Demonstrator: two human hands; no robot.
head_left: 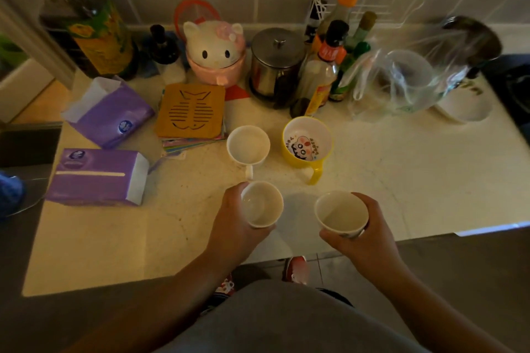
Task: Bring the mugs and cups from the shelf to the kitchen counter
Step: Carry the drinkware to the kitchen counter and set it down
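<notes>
My left hand point(229, 223) grips a small white cup point(262, 203) from its left side, just above the pale kitchen counter point(401, 180). My right hand point(370, 235) holds a second white cup point(341, 213) with a printed pattern on its outside, near the counter's front edge. Both cups are upright and empty. Behind them on the counter stand a white mug point(248, 145) with its handle toward me and a yellow mug point(307, 140) with a cartoon print inside.
Two purple tissue packs point(99, 176) lie at the left. A wooden trivet point(190, 110) rests on a stack of mats. A cat-shaped jar point(213, 51), a steel canister point(275, 63), several sauce bottles point(327, 66) and a plastic bag point(401, 83) line the tiled wall.
</notes>
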